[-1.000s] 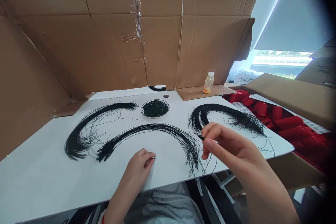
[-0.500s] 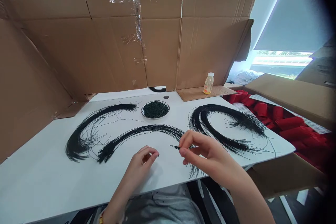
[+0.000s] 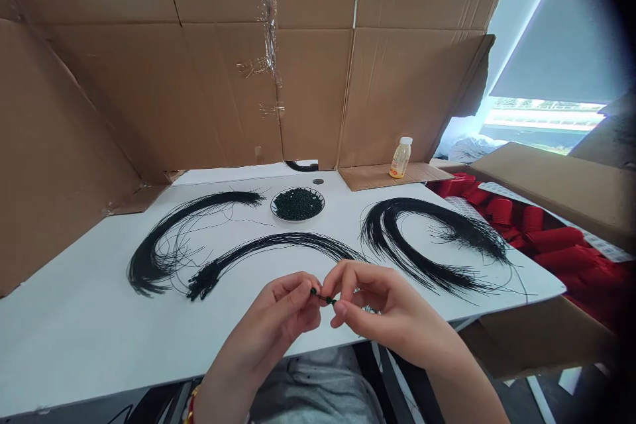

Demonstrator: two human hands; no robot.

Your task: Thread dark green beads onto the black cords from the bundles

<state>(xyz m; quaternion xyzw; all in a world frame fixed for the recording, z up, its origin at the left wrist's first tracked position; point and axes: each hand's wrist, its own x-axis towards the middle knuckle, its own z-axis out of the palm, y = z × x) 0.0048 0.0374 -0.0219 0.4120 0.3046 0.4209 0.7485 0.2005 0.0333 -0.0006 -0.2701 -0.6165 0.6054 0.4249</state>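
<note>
My left hand (image 3: 278, 318) and my right hand (image 3: 382, 305) meet above the white table's front part. Their fingertips pinch a short black cord with small dark beads (image 3: 322, 297), and the fingers partly hide it. Behind the hands lie several long bundles of thin black cord: one at left (image 3: 173, 238), one in the middle (image 3: 278, 245), and one at right (image 3: 422, 232). A round plate (image 3: 297, 219) holds a heap of dark green beads (image 3: 297, 204) at the table's far side.
The white table (image 3: 99, 324) has cardboard sheets (image 3: 308, 79) standing behind and left of it. A juice bottle (image 3: 400, 158) stands on a cardboard piece at the back. To the right, an open box holds red cups (image 3: 541, 232).
My right hand has moved left from the right bundle, bringing the beaded cord end to my left hand. Both hands now pinch it together above the table's middle.
</note>
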